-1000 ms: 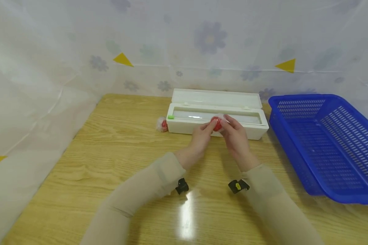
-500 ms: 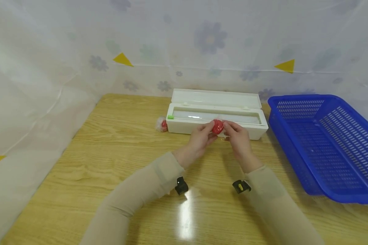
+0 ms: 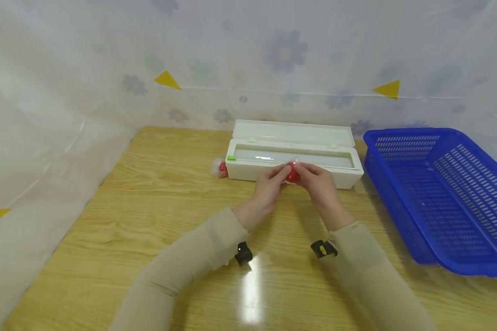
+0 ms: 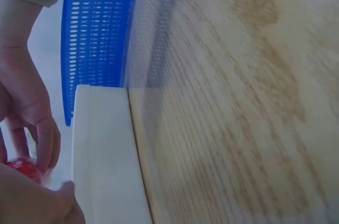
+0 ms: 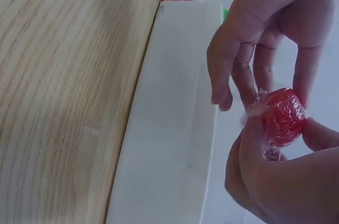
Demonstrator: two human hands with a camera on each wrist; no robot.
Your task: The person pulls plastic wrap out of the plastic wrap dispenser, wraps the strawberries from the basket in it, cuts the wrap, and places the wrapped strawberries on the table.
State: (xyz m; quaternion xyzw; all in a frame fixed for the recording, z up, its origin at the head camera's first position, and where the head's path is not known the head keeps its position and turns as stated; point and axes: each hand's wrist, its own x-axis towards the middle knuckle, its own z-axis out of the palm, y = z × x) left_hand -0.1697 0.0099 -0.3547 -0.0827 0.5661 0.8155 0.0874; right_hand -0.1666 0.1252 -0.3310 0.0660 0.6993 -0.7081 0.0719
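Observation:
A round red ball [image 3: 292,172] wrapped in crinkled clear film is held between both hands, just in front of a long white box. My left hand [image 3: 268,188] pinches it from the left, and my right hand [image 3: 320,188] from the right. Seen from the right wrist, the ball [image 5: 284,117] has film bunched at its side, among the fingertips of both hands. Only part of the red ball [image 4: 25,169] shows in the left wrist view; fingers cover the rest. The white film dispenser box [image 3: 248,171] has its lid raised and a pale roll inside.
A second wrapped red ball [image 3: 220,168] rests against the box's left end. At the right stands a blue plastic basket [image 3: 391,202]. The wooden table [image 3: 149,202] meets a flowered curtain [image 3: 283,53] at the back. A green slider [image 3: 231,157] sits on the box's left rim.
My right fingers have come down from the ball's upper right, moved apart from it, then closed in on it again. The ball has dipped slightly; box and basket stay put.

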